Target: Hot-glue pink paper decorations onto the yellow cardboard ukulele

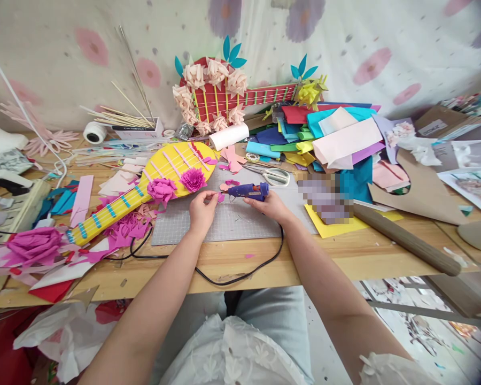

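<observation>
My right hand (pixel 271 206) is wrapped round a blue hot glue gun (pixel 246 191), its nozzle pointing left. Between the thumb and fingers of my left hand (pixel 203 209) is a small magenta paper piece (pixel 220 198), close to the nozzle. Both hands are over a grey cutting mat (pixel 240 227). Just left of them lies a yellow paper instrument (pixel 176 160) with strings, blue bands on its neck and magenta paper flowers (pixel 193 180). Scissors (pixel 276 176) with pale handles rest behind the glue gun.
A black cord (pixel 240 280) loops along the table's front. Against the curtain stands a red paper instrument (pixel 210 101) with pale flowers. Folded coloured paper (pixel 344 141) is piled at the back right, a wooden handle (pixel 409 240) lies at right, and magenta scraps (pixel 124 227) lie at left.
</observation>
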A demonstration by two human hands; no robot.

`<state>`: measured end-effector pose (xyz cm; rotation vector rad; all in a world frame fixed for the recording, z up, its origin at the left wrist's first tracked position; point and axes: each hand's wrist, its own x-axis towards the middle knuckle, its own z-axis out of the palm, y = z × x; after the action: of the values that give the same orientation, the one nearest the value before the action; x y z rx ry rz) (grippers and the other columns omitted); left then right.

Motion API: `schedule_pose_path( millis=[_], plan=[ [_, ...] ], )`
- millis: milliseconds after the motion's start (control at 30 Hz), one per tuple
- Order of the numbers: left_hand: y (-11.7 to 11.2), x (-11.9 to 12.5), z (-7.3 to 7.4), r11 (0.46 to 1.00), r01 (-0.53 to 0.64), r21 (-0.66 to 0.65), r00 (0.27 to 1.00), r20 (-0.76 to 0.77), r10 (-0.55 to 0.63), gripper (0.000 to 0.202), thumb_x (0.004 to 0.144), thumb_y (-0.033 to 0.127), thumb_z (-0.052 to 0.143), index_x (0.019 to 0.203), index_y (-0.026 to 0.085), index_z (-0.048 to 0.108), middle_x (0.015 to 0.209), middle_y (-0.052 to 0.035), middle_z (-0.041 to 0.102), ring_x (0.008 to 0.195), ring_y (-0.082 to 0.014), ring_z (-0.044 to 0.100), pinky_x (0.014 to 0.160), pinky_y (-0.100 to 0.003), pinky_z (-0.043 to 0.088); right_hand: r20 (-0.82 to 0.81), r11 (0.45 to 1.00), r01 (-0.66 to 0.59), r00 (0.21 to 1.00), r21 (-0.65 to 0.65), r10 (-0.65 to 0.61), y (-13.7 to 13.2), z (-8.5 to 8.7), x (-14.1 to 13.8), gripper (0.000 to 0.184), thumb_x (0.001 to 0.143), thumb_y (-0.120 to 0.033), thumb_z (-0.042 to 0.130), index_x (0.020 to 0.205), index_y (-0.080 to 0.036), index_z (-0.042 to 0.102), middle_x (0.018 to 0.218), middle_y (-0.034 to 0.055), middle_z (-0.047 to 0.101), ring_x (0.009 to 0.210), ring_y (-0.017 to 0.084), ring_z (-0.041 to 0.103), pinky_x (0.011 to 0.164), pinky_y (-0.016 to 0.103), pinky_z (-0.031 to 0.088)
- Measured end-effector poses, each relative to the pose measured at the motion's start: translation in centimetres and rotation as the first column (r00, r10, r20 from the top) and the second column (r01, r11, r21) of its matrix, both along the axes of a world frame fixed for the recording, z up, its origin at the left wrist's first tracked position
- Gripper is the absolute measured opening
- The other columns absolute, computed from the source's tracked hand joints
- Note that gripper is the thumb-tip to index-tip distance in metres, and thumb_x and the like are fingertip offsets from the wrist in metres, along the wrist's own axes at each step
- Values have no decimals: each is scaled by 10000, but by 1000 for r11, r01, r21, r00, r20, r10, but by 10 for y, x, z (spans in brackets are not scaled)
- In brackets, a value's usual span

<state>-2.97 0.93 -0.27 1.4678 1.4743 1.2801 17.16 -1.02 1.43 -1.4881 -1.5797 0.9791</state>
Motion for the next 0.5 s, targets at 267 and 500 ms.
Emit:
schedule_pose_path(
  millis=[267,500],
  plan=[
    [0,0,0,1000,5,0,1000,26,-5,131,749,284,592,775,173,656,726,-19,677,630,-120,598,642,-242,455,-6,1000,-10,1000,8,10,1,-3,2,415,627,-563,679,830,-201,672,621,-20,572,561,121,493,587,281,437],
    [1,-1,-2,1000,-1,5,1000,15,1,143,746,301,598,781,175,656,721,-19,676,630,-124,599,648,-250,454,-25,1000,-25,999,-14,25,-2,2,0,414,631,-565,671,836,-205,665,620,-14,565,599,140,502,585,274,426]
  ],
)
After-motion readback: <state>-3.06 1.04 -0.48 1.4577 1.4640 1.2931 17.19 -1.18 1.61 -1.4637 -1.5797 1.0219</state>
